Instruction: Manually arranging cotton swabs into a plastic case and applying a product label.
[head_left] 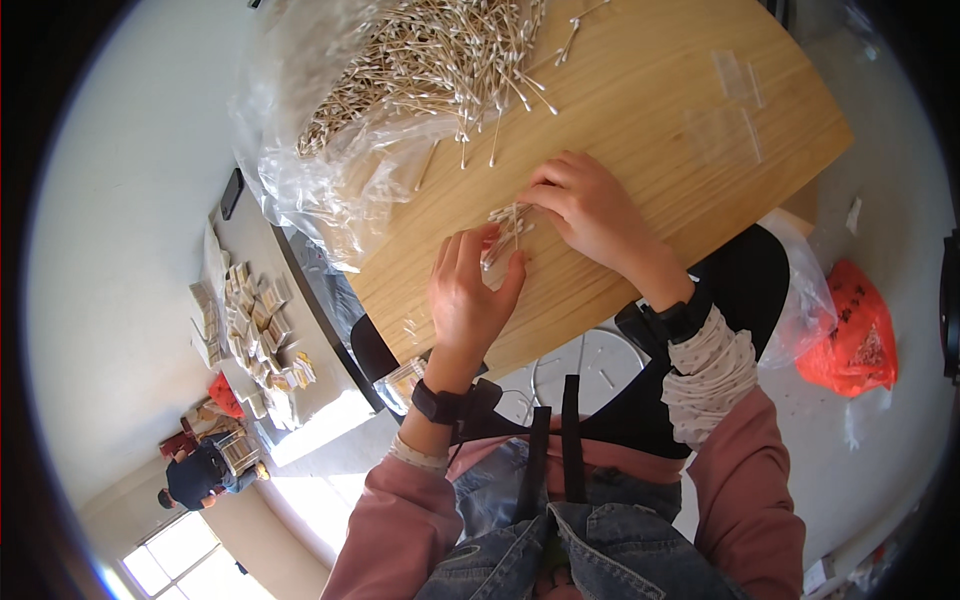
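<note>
A small bunch of cotton swabs (512, 221), white-tipped with pale sticks, is between my two hands above the wooden table (640, 110). My left hand (468, 295) curls around its lower part, fingers on one side and thumb on the other. At the bunch's upper end, the fingertips of my right hand (592, 212) are pinched together on swab tips. Exactly how many swabs each hand grips is hidden. Beyond the hands a large heap of loose cotton swabs (440, 60) spills from a clear plastic bag (355, 185).
Small clear plastic bags (738, 78) lie at the table's right. A second table (325, 420) at left bears stacked packs (262, 335) and a black phone (232, 194). A red plastic bag (850, 330) stands on the floor at right. Another person (200, 470) is far left.
</note>
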